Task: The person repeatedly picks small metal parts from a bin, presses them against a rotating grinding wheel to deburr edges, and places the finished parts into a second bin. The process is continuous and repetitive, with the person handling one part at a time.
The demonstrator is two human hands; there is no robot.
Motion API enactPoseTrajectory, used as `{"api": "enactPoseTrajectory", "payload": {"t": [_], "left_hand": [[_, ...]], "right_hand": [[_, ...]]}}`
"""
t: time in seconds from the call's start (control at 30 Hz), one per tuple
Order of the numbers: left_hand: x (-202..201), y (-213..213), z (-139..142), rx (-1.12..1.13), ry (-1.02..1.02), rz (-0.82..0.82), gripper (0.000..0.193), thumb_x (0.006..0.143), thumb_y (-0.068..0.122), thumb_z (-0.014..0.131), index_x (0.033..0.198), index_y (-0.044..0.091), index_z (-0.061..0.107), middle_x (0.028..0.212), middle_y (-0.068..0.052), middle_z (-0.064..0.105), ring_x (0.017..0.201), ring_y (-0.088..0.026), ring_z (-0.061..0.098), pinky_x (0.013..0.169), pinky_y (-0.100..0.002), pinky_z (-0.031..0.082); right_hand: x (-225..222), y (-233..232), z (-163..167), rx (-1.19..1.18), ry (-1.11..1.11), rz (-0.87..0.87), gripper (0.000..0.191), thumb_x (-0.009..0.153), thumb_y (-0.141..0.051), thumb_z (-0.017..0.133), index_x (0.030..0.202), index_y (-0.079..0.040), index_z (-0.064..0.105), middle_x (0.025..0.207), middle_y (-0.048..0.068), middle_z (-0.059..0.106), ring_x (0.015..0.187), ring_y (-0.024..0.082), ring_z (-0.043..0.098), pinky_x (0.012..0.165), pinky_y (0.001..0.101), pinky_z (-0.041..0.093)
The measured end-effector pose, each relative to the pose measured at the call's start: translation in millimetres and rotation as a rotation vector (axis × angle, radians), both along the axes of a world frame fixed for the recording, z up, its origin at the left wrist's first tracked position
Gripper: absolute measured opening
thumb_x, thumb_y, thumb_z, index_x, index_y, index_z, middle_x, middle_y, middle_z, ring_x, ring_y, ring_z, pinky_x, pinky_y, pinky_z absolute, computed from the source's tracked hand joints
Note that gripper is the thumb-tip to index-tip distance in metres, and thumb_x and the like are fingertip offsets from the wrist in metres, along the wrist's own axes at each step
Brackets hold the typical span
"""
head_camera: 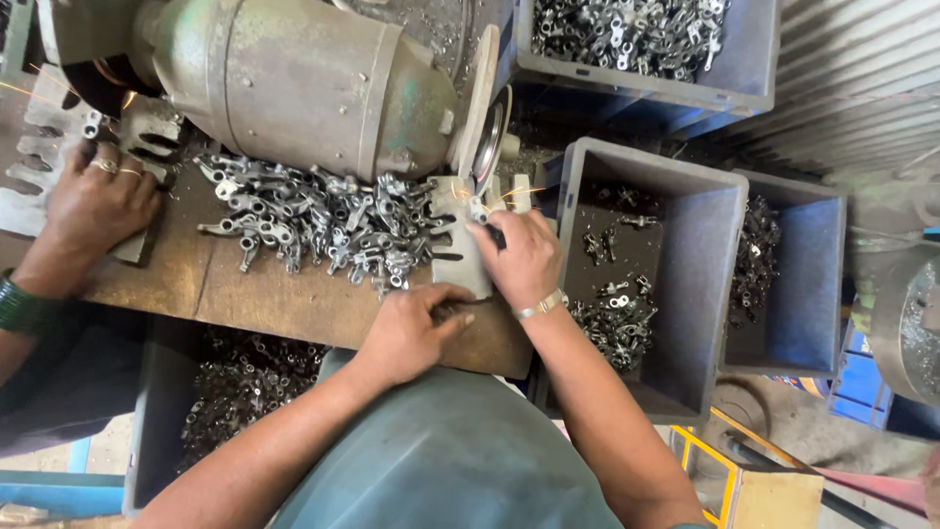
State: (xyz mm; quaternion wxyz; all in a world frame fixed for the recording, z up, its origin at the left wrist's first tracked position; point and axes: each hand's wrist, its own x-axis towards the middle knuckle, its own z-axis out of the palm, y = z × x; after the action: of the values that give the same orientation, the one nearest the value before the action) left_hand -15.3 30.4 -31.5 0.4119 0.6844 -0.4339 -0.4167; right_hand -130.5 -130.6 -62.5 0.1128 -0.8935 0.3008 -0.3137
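The right hand [524, 257] lay on the flat metal rest [468, 257] in front of the grinding wheel [493, 132], its fingers curled and pressed together around a small metal part [487, 208] held at the fingertips against the wheel's lower edge. Sparks showed just beyond those fingertips. A metal bangle [540, 307] circled the wrist. The left hand [411, 328] sat just behind and to the left of the right fingers, its fingers bent and closed against the near end of the rest; whether they pinched anything I could not tell. Left of both sets of fingers, a heap of small forged metal pieces [323, 220] covered the wooden bench [225, 284] under the grinder motor [294, 78]. Right of the right fingers stood 2 grey bins [705, 255] holding similar pieces. Far to the left, another person's hand [96, 201] with rings pressed down at the grinder's other wheel.
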Motion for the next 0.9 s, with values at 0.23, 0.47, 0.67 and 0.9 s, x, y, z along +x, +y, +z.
{"api": "enactPoseTrajectory", "payload": {"t": [0.23,0.47,0.67,0.9], "left_hand": [[-6,21,-7,-0.025,-0.056,-0.061,0.025,0.082,0.018,0.075,0.103,0.005,0.074,0.095,-0.016,0.075,0.086,-0.032,0.074,0.080,-0.040,0.058],[-5,29,-8,-0.033,-0.089,-0.064,0.024,0.082,0.017,0.074,0.103,0.005,0.073,0.093,-0.015,0.073,0.084,-0.033,0.073,0.076,-0.041,0.058],[11,26,-2,-0.229,-0.523,0.074,0.025,0.084,0.013,0.073,0.108,0.007,0.074,0.083,-0.013,0.066,0.077,-0.033,0.066,0.072,-0.044,0.055],[51,0,-2,-0.112,-0.858,-0.060,0.023,0.085,0.011,0.072,0.108,0.009,0.072,0.100,-0.014,0.065,0.095,-0.032,0.065,0.082,-0.042,0.054]], "right_hand": [[-1,-7,-1,-0.022,-0.048,-0.017,0.033,0.081,-0.028,0.091,0.087,-0.007,0.066,0.080,0.009,0.070,0.073,0.028,0.066,0.067,0.0404,0.054],[8,-14,-8,-0.020,-0.026,-0.015,0.034,0.082,-0.030,0.091,0.086,-0.007,0.066,0.081,0.007,0.072,0.074,0.027,0.068,0.067,0.0396,0.055],[-3,-13,-7,0.097,-0.026,-0.007,0.034,0.080,-0.030,0.091,0.087,-0.007,0.067,0.081,0.007,0.071,0.073,0.026,0.069,0.067,0.0376,0.056],[-27,-65,37,0.773,-0.515,-0.074,0.018,0.088,-0.003,0.074,0.103,-0.002,0.064,0.087,0.003,0.071,0.071,0.009,0.066,0.064,0.0247,0.053]]}}
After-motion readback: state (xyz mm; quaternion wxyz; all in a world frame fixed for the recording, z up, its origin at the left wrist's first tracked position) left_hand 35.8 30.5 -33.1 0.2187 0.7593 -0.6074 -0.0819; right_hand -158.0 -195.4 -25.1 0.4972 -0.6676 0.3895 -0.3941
